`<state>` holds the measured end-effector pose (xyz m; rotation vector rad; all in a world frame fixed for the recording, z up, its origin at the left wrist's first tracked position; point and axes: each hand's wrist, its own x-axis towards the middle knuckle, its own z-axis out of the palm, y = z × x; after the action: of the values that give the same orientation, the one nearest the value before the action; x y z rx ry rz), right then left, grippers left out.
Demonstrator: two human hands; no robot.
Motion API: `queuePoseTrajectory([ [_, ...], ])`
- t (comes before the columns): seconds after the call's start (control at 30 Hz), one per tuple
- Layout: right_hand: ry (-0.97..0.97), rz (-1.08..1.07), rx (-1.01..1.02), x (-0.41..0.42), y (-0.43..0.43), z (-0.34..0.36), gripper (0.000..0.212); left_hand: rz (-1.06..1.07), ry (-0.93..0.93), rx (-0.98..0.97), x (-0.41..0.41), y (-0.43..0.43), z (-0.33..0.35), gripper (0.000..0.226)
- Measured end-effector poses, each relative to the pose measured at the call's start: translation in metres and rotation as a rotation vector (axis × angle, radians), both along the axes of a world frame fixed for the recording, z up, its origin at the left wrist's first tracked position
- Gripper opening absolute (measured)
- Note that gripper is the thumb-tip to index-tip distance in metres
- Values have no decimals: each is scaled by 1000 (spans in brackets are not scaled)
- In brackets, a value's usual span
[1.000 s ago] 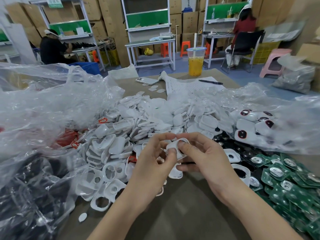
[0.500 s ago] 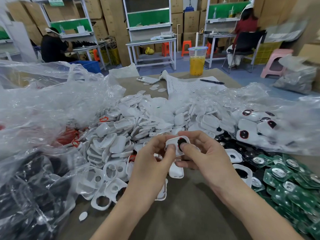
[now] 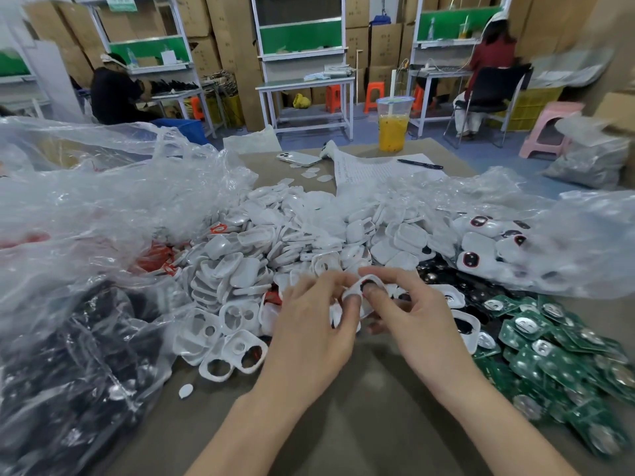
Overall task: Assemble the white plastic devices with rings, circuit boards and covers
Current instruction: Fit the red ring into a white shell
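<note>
We have one white shell (image 3: 355, 297) pinched between both hands, held just above the table (image 3: 343, 424) at the near edge of the parts heap (image 3: 275, 242). The left hand (image 3: 309, 324) grips the shell's left side with thumb and fingers. The right hand (image 3: 415, 314) grips the other side, its thumb pressing at the dark round opening (image 3: 363, 285). We judge that a ring is being seated there, though blur keeps us from being sure. If so, this unit is at an early step: we see no board or cover on it yet. Some work looks done, since the clear bag (image 3: 577, 242) at the right holds white devices (image 3: 476, 243) with dark, red-rimmed windows that appear finished. Far more is left. The heap of bare white parts spreads beyond our hands, green boards (image 3: 556, 352) are piled at the right, and red pieces (image 3: 158, 259) show under plastic at the left.
</note>
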<state>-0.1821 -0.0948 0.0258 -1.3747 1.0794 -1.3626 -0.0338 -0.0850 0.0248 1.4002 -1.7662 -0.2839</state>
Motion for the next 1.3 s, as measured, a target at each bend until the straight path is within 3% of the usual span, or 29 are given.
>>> queuePoseTrajectory([
  [0.33,464,-176,-29,-11,50,-23,14,-151,-257,-13,0,46,-9,20],
  [0.53,774,-316,-108,-7,49,-28,24,-142,-294,-15,0,42,-12,21],
  [0.7,849,-360,-63,-5,46,-30,28,-108,-282,-4,-1,37,-16,23],
  [1.13,798,-378,-88,-2,54,-20,31,-47,-225,-34,-2,35,-17,22],
  [1.3,908,-764,-129,-4,64,-11,26,40,-140,-52,-2,36,-14,21],
])
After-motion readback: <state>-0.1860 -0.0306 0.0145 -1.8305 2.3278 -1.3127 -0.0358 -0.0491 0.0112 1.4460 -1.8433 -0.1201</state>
